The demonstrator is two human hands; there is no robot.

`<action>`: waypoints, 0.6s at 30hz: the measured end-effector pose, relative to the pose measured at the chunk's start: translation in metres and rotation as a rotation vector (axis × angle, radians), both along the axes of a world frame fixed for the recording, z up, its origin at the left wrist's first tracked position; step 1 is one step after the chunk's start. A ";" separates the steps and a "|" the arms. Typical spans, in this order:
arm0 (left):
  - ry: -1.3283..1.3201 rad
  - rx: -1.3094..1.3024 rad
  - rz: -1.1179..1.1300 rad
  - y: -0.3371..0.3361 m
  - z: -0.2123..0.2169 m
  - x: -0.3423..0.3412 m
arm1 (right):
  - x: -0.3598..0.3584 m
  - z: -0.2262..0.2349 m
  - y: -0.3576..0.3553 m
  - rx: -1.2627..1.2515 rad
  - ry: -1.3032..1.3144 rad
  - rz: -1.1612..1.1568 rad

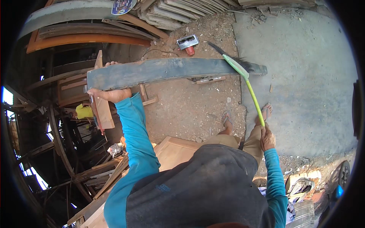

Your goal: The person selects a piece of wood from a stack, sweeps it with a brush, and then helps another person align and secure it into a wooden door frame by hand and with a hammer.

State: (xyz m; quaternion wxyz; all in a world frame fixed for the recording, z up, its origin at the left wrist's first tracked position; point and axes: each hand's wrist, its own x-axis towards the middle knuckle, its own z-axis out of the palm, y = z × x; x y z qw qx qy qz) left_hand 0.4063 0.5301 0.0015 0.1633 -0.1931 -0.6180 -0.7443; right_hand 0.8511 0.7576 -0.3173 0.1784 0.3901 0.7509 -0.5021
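A long dark-grey wooden board [159, 71] stretches across the space ahead of me. My left hand [111, 95] is closed around its left end, with the thumb on the near edge and fingertips showing at the far edge. Low on the right, my right hand [268, 139] is wrapped round the yellow-green handle of a broom [254, 95]. The broom's pale green head and black bristles lie over the right end of the board, at a slant. Whether the bristles press on the surface is hard to make out.
Stacked slats [171, 13] and an orange-brown wooden frame [89, 39] stand at the far left. A red and silver tool [188, 43] sits on the dirt floor beyond the board. A concrete slab [300, 83] spans the right. Timber pieces [108, 167] and a wood panel [175, 152] are nearby.
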 end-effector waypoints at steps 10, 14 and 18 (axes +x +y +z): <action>-0.132 0.289 -0.273 -0.069 -0.024 -0.027 | -0.020 0.195 -0.123 0.146 0.265 0.087; -0.097 0.335 -0.112 -0.079 -0.021 -0.013 | 0.015 0.155 -0.108 0.154 -0.021 -0.030; -0.104 0.353 -0.234 -0.077 -0.021 -0.002 | -0.044 0.262 -0.155 0.137 0.453 0.053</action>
